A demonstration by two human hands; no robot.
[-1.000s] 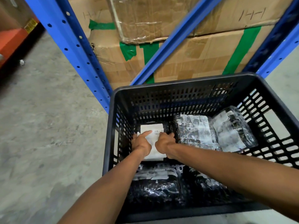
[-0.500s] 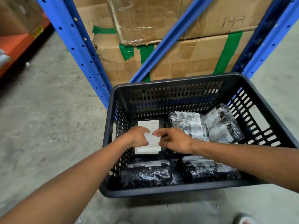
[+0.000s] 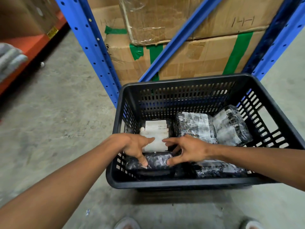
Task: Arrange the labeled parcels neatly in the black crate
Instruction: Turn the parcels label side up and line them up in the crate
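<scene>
The black crate [image 3: 181, 183] stands on the concrete floor and holds several parcels wrapped in black plastic. A parcel with a large white label [image 3: 155, 132] lies at the back left. Two taped parcels sit beside it, one in the middle [image 3: 194, 127] and one tilted at the back right [image 3: 231, 128]. Two more lie along the near wall, at the front left [image 3: 156, 160] and the front right [image 3: 217, 169]. My left hand [image 3: 133, 146] and my right hand [image 3: 188, 150] hover over the left side with fingers spread. Both thumbs touch the top of the front-left parcel.
Blue rack uprights [image 3: 92, 47] and a diagonal brace [image 3: 181, 42] rise right behind the crate, with stacked cardboard boxes [image 3: 206, 53] green-taped behind them. An orange shelf beam [image 3: 33, 42] runs at the far left. My feet [image 3: 127, 223] stand on bare concrete near the crate.
Both hands have come off the white-labelled parcel and drawn back toward the near side, fingers spreading. My head has pulled back, so the crate sits lower and farther right.
</scene>
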